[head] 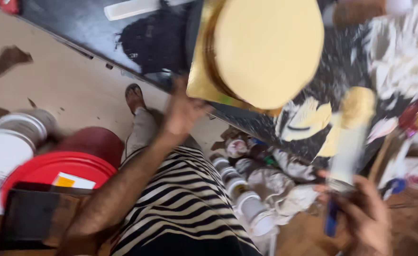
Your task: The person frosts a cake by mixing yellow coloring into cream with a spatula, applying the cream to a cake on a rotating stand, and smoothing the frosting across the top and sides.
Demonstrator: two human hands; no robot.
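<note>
Nearest to you is your striped shirt (185,208), low in the middle of the view. Your right hand (365,218) is low at the right, and its fingers are closed around a blurred tool with a blue handle (332,220) and a pale, flat part going upward. Your left arm goes up from the lower left, and the left hand (183,111) touches the lower corner of the gold square board (197,83). The blur hides if these fingers grasp the corner or only press on it, so I cannot tell.

The square board hangs over the edge of the dark counter (90,23), and a round gold board (268,50) lies on top of it. Between the counter edge and you there is a strip of beige floor (67,80) with room for moving; your foot in a sandal (134,97) stands there.

At the left are a red bucket with a red lid (59,170) and white lidded tubs (10,142); what is inside does not show. Below the counter, small jars (242,194) lie among crumpled cloths (285,189).
</note>
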